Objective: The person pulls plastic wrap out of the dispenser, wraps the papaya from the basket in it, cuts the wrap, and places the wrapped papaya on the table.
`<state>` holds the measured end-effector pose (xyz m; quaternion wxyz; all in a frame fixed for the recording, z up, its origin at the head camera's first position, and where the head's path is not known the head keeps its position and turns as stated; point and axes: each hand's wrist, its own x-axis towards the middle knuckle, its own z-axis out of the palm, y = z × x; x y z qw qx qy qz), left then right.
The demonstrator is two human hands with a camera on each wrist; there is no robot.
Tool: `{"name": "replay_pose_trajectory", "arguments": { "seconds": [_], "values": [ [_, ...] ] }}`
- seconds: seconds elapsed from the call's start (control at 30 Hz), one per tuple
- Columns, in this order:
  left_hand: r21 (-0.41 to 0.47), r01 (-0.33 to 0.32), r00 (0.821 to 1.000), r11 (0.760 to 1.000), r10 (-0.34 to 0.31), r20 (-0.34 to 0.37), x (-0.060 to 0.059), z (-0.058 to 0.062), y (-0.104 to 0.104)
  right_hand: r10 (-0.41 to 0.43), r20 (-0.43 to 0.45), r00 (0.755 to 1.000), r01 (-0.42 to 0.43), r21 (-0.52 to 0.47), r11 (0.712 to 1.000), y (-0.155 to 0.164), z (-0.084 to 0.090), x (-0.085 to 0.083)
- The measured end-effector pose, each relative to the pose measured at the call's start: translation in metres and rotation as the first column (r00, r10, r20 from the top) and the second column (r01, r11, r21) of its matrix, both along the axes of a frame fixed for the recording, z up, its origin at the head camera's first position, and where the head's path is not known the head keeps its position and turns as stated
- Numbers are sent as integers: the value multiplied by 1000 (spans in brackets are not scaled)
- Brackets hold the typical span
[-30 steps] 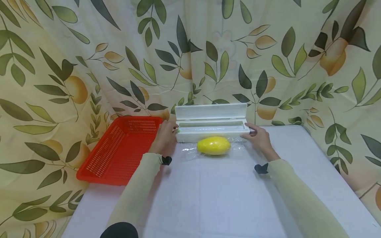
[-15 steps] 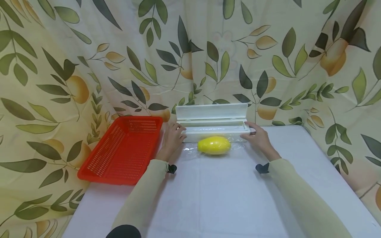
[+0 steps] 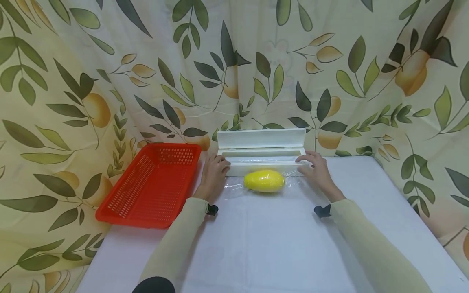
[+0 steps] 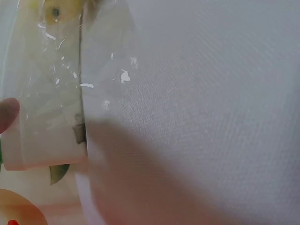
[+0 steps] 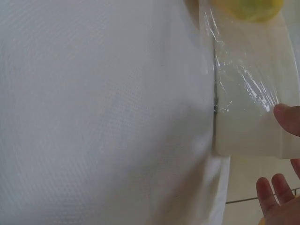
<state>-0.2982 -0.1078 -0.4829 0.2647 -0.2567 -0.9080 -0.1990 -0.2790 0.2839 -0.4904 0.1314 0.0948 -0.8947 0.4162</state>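
A white cling-film dispenser (image 3: 261, 151) stands open at the table's back edge, its lid raised. A clear film sheet (image 3: 293, 181) runs from it forward over the table, and a yellow oval fruit (image 3: 264, 181) lies on the film. My left hand (image 3: 220, 165) touches the dispenser's left front corner; its thumb (image 4: 8, 115) rests on the box front (image 4: 47, 136). My right hand (image 3: 310, 162) lies at the right end, thumb (image 5: 287, 118) against the box front (image 5: 248, 131), fingers (image 5: 274, 199) straight past the end. Neither hand grips anything.
A red slotted basket (image 3: 150, 185) sits at the left, partly over the edge of the white-clothed table (image 3: 278, 244). A leaf-printed curtain (image 3: 256, 73) hangs close behind and on both sides.
My left hand slid right along the dispenser's front, from its left end to the front corner. My right hand shifted slightly inward over the front rail. The fruit has not moved.
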Motion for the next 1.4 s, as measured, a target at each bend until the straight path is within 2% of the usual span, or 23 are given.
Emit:
{"name": "replay_pose_trajectory", "arguments": {
  "seconds": [0.3, 0.5, 0.67, 0.73, 0.8, 0.9, 1.07, 1.23, 1.4],
  "values": [
    [86, 37, 999, 996, -38, 3, 3, 0, -2, -5, -66, 998, 5, -10, 1000, -2, -1, 4],
    [93, 10, 999, 996, -14, 45, 4, 2, -2, 4, -29, 1000, -3, 43, 999, 0, 2, 7],
    [63, 3, 1000, 998, -5, 30, 3, 7, -1, 43, -4, 999, -43, 86, 995, -1, 11, 12],
    [52, -2, 999, 999, -1, 54, 4, 10, 0, 59, 12, 998, -60, 113, 992, -1, 15, 13],
    [56, -3, 993, 998, -3, 117, 6, 14, 0, 63, 34, 997, -68, 139, 988, -2, 19, 15],
    [69, -2, 969, 998, -15, 248, 9, 17, 1, 64, 55, 996, -72, 166, 983, -2, 23, 17],
    [144, 12, 910, 989, -71, 408, 16, 19, 3, 96, 101, 990, -115, 203, 972, -7, 31, 21],
    [261, -20, 866, 965, -114, 486, 23, 22, 10, 127, 172, 977, -161, 203, 966, -16, 39, 26],
    [342, -79, 841, 936, -121, 527, 32, 28, 22, 129, 190, 973, -162, 170, 972, -29, 47, 33]
  ]
}}
